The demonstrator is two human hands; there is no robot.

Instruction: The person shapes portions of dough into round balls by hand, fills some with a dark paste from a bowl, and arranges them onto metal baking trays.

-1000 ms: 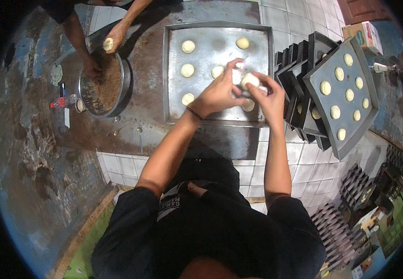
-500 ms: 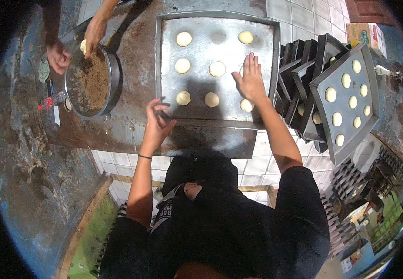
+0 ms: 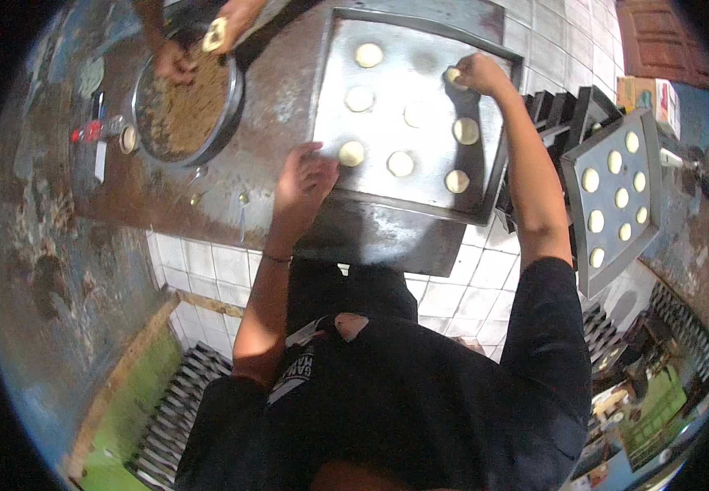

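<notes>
A large metal baking tray (image 3: 387,78) lies on the table before me, with several pale round dough balls (image 3: 401,164) spaced out on it. At its far right corner, the fingers of my right hand (image 3: 483,72) are curled against a dough ball (image 3: 454,76), which shows partly beside the fingertips. My left hand (image 3: 305,182) hovers at the tray's near left corner. Its fingers are loosely bent and apart, holding nothing. Close to those fingers sits another dough ball (image 3: 352,153) on the tray.
A co-worker's hand holds a hollowed dough piece (image 3: 216,34) by a round pan (image 3: 238,90) of brown crumbly filling; their other hand (image 3: 176,64) is in the pan. Stacked dark trays (image 3: 542,114) stand right, beside a tilted tray (image 3: 612,221) of dough balls. A red-capped bottle (image 3: 101,129) lies left.
My right hand has gone from the right-middle dough ball to the far right one, its flat fingers now curled. The co-worker's dough piece has moved right. The whole view has shifted and turned slightly.
</notes>
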